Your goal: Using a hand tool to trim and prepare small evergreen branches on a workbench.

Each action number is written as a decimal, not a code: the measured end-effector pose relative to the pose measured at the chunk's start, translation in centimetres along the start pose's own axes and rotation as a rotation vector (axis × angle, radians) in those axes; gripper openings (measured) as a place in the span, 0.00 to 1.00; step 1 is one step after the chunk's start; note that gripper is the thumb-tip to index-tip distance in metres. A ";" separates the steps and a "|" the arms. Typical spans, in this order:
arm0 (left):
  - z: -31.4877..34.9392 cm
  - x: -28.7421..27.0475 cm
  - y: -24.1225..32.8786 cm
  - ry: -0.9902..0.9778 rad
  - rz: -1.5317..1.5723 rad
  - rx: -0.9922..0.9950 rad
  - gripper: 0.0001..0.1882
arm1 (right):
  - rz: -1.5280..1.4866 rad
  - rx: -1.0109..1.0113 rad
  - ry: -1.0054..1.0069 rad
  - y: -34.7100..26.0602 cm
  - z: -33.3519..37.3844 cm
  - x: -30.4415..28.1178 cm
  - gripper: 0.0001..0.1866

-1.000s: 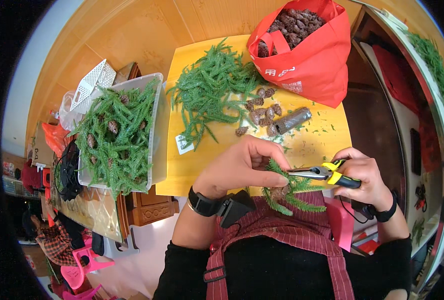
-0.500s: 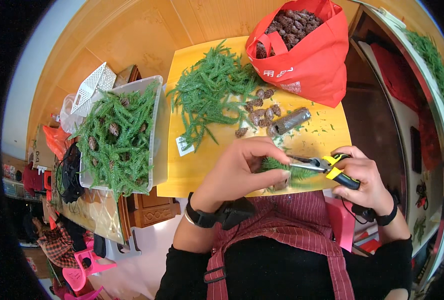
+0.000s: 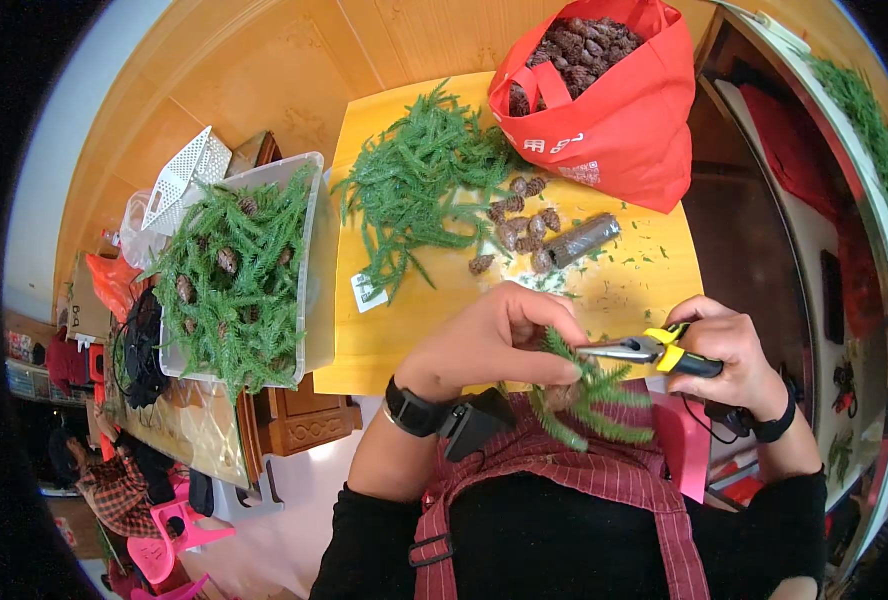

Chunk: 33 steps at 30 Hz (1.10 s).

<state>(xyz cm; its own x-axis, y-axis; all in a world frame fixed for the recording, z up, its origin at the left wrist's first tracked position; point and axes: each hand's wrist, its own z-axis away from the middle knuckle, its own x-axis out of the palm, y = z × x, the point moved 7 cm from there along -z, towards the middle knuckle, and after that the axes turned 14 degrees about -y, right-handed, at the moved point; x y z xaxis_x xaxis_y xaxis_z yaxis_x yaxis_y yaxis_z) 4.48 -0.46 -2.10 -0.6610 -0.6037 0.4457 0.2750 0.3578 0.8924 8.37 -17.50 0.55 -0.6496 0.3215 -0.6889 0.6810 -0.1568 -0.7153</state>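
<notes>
My left hand (image 3: pixel 499 335) is closed, thumb and fingers pinching a green artificial pine sprig (image 3: pixel 604 408) just past the table's near edge. A brown pine cone (image 3: pixel 562 397) shows among its needles, below my thumb. My right hand (image 3: pixel 729 350) grips the black-and-yellow handles of a pair of pliers (image 3: pixel 636 348). Their metal jaws point left and reach the top of the sprig, close to my left fingertips. What lies between the jaws is too small to make out.
Loose green sprigs (image 3: pixel 414 180) are heaped on the yellow table (image 3: pixel 404 345), near scattered pine cones (image 3: pixel 515 233) and a dark brown roll (image 3: pixel 584 240). A red bag (image 3: pixel 604 150) of cones stands behind. Left is a clear bin (image 3: pixel 314 270) of coned sprigs; farther left, a person (image 3: pixel 119 490) sits.
The sprig has tipped toward me, over the table's near edge, exposing its cone and spreading branches. The pliers' handles have come closer together, and their jaws have dropped slightly.
</notes>
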 end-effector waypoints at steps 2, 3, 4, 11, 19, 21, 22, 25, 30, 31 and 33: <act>0.3 -0.7 0.7 0.220 -0.040 0.066 0.06 | 0.071 0.041 0.028 -0.1 0.2 -0.3 0.17; 0.2 -0.7 0.6 0.220 -0.040 0.065 0.06 | 0.141 0.082 0.055 -0.1 0.3 -0.5 0.17; 0.6 -1.0 2.2 0.365 -0.572 0.116 0.06 | 0.141 0.081 0.055 -0.5 0.3 -0.2 0.17; 1.1 -0.5 2.8 0.409 -0.628 0.140 0.07 | 0.025 0.145 0.090 0.1 0.1 0.1 0.19; 0.4 -0.5 -0.7 0.088 -0.013 0.028 0.08 | 0.013 -0.021 -0.012 -0.4 -0.6 0.1 0.14; 0.2 -0.1 -1.1 0.001 0.050 0.040 0.09 | 0.018 -0.035 -0.019 -0.5 -0.6 0.3 0.14; 0.1 -0.1 -1.1 0.001 0.051 0.040 0.09 | 0.017 -0.035 -0.019 -0.4 -0.5 0.3 0.14; 0.0 -0.3 -0.9 -0.008 0.070 0.043 0.08 | 0.022 -0.041 -0.010 -0.3 -0.4 0.3 0.15; 0.9 -1.4 1.8 0.351 -0.566 0.174 0.07 | 0.129 0.111 0.103 0.2 0.3 0.0 0.20; 1.0 -0.6 3.0 0.446 -1.009 0.156 0.06 | 0.130 0.112 0.104 0.0 0.4 0.2 0.20; 0.8 0.5 3.3 0.486 -1.151 0.175 0.07 | 0.057 0.242 0.119 0.6 0.6 0.4 0.21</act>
<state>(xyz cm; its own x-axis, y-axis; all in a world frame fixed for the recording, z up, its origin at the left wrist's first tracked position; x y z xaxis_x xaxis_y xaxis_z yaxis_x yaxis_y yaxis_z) 4.49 1.02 0.97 -0.1207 -0.8139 -0.5683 -0.4084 -0.4810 0.7757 8.32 -18.04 -0.22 -0.5590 0.4108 -0.7202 0.6051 -0.3917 -0.6931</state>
